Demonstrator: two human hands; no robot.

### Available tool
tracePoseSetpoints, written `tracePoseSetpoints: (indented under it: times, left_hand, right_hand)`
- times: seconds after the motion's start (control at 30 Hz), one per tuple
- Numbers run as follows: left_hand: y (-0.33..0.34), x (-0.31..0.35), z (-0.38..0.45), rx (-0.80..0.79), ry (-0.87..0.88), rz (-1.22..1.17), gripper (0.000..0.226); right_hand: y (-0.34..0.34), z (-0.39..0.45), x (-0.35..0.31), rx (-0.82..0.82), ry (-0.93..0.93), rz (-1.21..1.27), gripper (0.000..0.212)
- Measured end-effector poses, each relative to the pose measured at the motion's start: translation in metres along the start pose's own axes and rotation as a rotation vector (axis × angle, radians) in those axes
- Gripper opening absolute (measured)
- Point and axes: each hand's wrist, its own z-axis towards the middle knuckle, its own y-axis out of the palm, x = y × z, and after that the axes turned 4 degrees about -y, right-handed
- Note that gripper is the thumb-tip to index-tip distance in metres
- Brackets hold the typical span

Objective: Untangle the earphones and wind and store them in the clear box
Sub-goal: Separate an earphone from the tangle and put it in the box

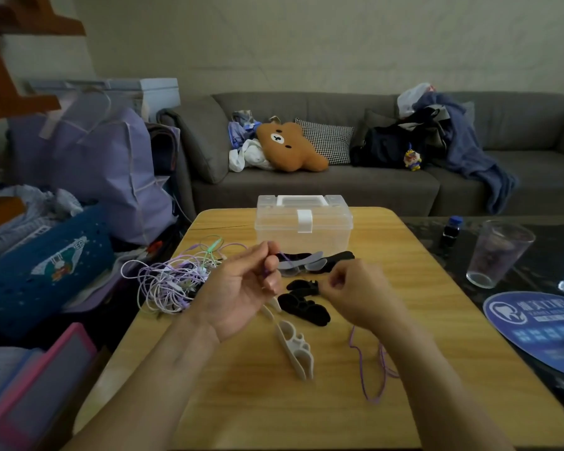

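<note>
The left hand (241, 288) is pinching one purple earphone cord (362, 369) near its end; the right hand (349, 288) is pinching, apparently on the same cord, which is trailing down across the tabletop (209, 402) toward the person. The clear box (303, 222) is sitting closed directly beyond both hands, and the remaining tangle (170, 281) is lying left of the left hand.

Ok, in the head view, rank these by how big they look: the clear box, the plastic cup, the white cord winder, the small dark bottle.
1. clear box
2. and 3. plastic cup and white cord winder: they look alike in size, and the winder lies nearer the camera, so unranked
4. small dark bottle
</note>
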Motion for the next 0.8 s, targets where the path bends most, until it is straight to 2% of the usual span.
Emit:
tracePoseSetpoints:
  times: [0.13, 0.33, 0.4, 0.53, 0.63, 0.7, 0.8]
  left_hand:
    - [0.001, -0.004, 0.005, 0.12, 0.089, 0.067, 0.016]
    - [0.002, -0.007, 0.005, 0.299, 0.206, 0.283, 0.024]
    - [0.003, -0.009, 0.005, 0.336, 0.235, 0.451, 0.025]
    - [-0.001, -0.013, 0.004, 0.252, 0.23, 0.633, 0.017]
    - [-0.001, -0.013, 0.003, 0.117, 0.171, 0.71, 0.017]
    - [0.0, -0.012, 0.0, -0.022, 0.073, 0.731, 0.018]
    - [0.0, -0.01, -0.001, -0.182, -0.09, 0.704, 0.023]
  right_hand:
    - [0.011, -0.008, -0.024, -0.304, -0.162, -0.168, 0.034]
    - [0.012, -0.024, -0.048, -0.441, -0.31, -0.049, 0.019]
    - [0.006, -0.026, -0.051, -0.412, -0.349, 0.001, 0.018]
    - [-0.004, -0.027, -0.049, -0.189, -0.395, 0.166, 0.024]
    - [-0.008, -0.023, -0.039, -0.015, -0.36, 0.278, 0.019]
    - [-0.01, -0.019, -0.029, 0.076, -0.33, 0.279, 0.015]
    - [-0.01, -0.013, -0.017, 0.127, -0.281, 0.291, 0.007]
